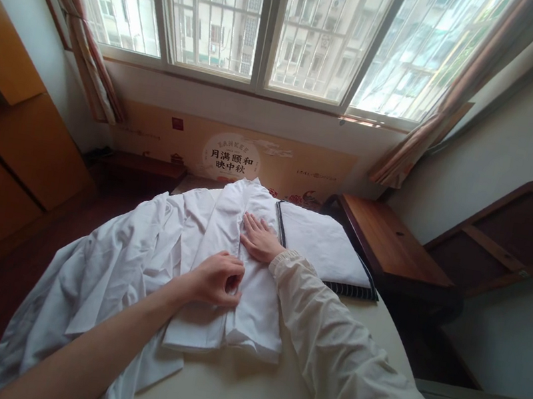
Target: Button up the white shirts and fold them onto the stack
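A white garment (255,319), likely a shirt or coat, lies in long folds on a round pale table (225,395). Down its middle runs a straight edge or seam. My left hand (217,278) rests on the lower part, fingers curled and thumb pinched in at that seam; the cloth between the fingertips is mostly hidden. Farther up, my right hand (260,238) lies flat on the fabric with its fingers stretched out. Loose, wrinkled white cloth (120,257) spreads to the left and hangs over the table's edge.
A folded white cloth bundle with black striped edging (322,245) lies right of the garment. A wooden desk (392,236) and a leaning wooden panel (519,233) stand at right. Orange cabinets (3,164) are at left. Behind are a printed banner (273,157) and barred windows (269,18).
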{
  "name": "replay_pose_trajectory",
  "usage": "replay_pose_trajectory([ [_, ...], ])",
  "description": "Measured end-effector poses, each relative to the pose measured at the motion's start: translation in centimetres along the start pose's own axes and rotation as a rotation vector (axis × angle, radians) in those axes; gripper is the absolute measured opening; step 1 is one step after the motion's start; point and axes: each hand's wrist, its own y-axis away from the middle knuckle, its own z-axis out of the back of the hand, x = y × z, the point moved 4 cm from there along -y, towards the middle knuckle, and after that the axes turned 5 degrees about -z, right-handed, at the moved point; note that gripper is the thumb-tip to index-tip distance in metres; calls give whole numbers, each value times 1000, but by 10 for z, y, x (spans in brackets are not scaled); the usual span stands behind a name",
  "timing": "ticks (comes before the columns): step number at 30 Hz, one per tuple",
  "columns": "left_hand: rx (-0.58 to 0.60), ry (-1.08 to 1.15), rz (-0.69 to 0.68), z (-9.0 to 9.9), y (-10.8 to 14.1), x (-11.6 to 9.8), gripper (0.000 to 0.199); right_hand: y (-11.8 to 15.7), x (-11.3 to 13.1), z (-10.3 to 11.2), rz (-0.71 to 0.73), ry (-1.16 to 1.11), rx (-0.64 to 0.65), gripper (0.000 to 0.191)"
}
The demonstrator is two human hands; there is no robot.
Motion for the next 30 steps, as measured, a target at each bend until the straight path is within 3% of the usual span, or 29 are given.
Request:
replay_pose_trajectory([
  [3,-106,-119,43,3,2,2,24,9,3,-2,-24,-26,13,71],
  [6,-232,-222,111,5,5,8,46,24,6,-2,-11,-27,40,69],
  [9,-157,-261,165,-3,9,19,68,45,12,-2,-4,-30,43,69],
  [13,-4,-269,222,-14,12,33,70,82,33,-4,-5,-74,-16,70],
  [17,-42,-244,288,-14,9,37,60,120,65,-4,49,-123,-73,71],
  [22,-62,-285,337,-13,6,36,57,159,97,1,105,-161,-33,81],
  [30,-51,-368,366,-16,4,36,58,196,115,14,254,-297,72,102],
])
